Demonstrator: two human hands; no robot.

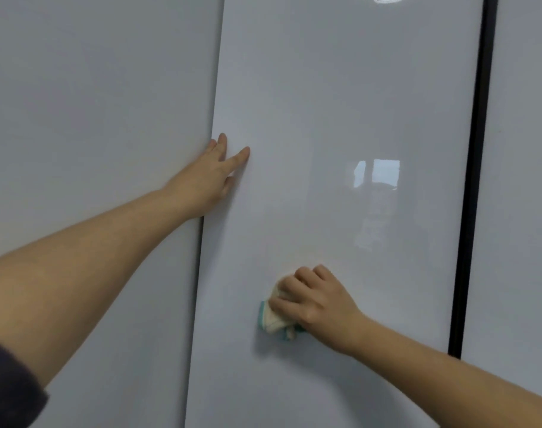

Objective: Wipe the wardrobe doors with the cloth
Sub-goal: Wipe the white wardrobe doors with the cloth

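Note:
A glossy white wardrobe door (340, 118) fills the middle of the view. My right hand (313, 301) grips a bunched cream cloth with a teal edge (274, 319) and holds it against the lower part of this door. My left hand (211, 177) lies flat with straight fingers on the door's left edge, higher up. Most of the cloth is hidden under my right fingers.
Another white door (93, 118) stands to the left, slightly behind the middle one. A black vertical strip (476, 180) separates the middle door from a third white panel (523, 211) on the right. Window light reflects on the gloss.

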